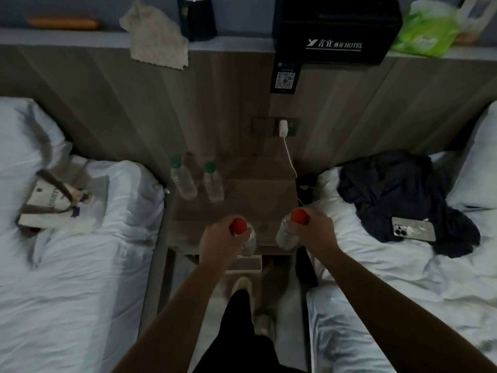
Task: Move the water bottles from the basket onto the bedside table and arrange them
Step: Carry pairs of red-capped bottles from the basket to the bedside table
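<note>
- Over the near edge of the bedside table (pixel 242 189), between the two beds, we held one clear red-capped water bottle in each hand.
- Our left hand (pixel 219 239) was clenched around the neck and shoulder of the left red-capped bottle (pixel 248 242), its cap poking out above the fingers and its body hanging below the fist.
- Our right hand (pixel 313 228) gripped the right red-capped bottle (pixel 287 236) the same way, just under the cap.
- Whether either bottle's base touched the tabletop we could not tell; both hung at the front edge, apart from each other.
- Two green-capped bottles, the left one (pixel 183 181) and the right one (pixel 213 184), stood upright side by side at the table's back left, near the wall panel.
- The basket did not show in this view.
- We judged the bottles small, thin-walled plastic: light if empty, moderately weighty if full, and we could not read the fill level in the dim light.
- Such walls would dent under a hard squeeze and might feel slick, so the stiffer neck just below the cap seemed the surest hold, as we had it.
- A white charger cable (pixel 290 154) trailed down from the wall socket along the table's right side; we thought it worth keeping the right bottle clear of it when setting down.
</note>
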`<action>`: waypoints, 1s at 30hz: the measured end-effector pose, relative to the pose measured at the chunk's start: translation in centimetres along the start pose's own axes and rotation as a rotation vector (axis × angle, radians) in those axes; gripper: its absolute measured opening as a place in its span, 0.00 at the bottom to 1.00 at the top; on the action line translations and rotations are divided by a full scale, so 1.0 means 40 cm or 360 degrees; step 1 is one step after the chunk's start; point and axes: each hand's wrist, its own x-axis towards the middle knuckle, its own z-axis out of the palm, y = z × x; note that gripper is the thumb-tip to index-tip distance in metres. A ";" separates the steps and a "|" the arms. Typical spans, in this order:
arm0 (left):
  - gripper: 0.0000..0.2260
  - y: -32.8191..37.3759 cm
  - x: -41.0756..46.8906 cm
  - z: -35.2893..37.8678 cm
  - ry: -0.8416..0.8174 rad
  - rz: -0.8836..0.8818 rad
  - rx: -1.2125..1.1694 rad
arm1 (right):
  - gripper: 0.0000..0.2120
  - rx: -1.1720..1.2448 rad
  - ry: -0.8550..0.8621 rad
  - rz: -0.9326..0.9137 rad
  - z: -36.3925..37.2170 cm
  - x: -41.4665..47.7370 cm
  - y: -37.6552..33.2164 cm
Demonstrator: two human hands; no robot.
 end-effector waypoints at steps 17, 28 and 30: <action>0.14 0.035 0.527 0.111 -0.0271 0.0100 0.0228 | 0.12 -0.0167 -0.0040 0.0463 0.049 0.414 -0.068; 0.12 0.011 0.596 0.163 -0.0268 0.0121 0.0121 | 0.16 -0.0103 -0.0010 0.0533 0.076 0.490 -0.019; 0.14 0.013 0.599 0.166 -0.0250 0.0093 0.0107 | 0.17 -0.0087 -0.0014 0.0524 0.078 0.494 -0.004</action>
